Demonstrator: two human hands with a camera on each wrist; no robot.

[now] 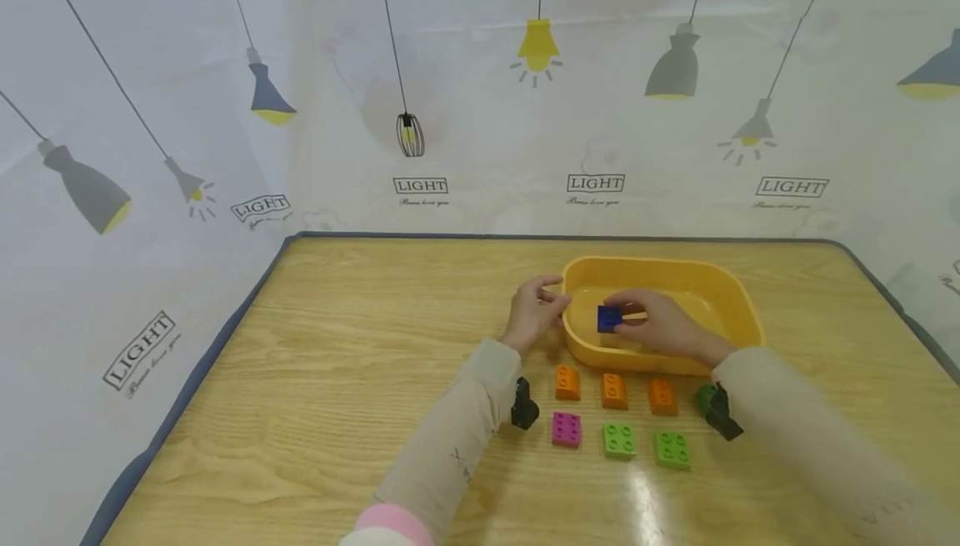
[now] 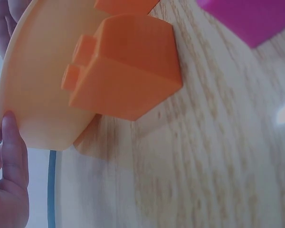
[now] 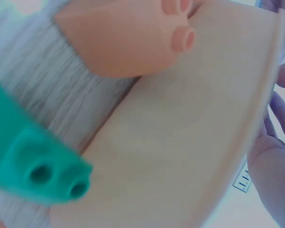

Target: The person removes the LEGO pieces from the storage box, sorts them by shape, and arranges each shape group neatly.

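Note:
In the head view a right hand (image 1: 662, 325) pinches a dark blue building block (image 1: 609, 319) between thumb and fingers, over the yellow-orange tray (image 1: 738, 300). The left hand (image 1: 534, 313) is at the tray's left end. Its fingertips touch the rim there; the left wrist view shows a straight finger (image 2: 12, 147) against the outer wall. Beyond the rim in the right wrist view, part of the right hand (image 3: 275, 166) is visible, but the blue block is hidden.
In front of the tray stand three orange blocks (image 1: 614, 392) in a row, with a green block (image 1: 705, 398), partly covered by the wrist camera, at the right. Nearer lie a magenta block (image 1: 566, 429) and two lime green blocks (image 1: 618, 441). A printed curtain (image 1: 480, 204) borders the table.

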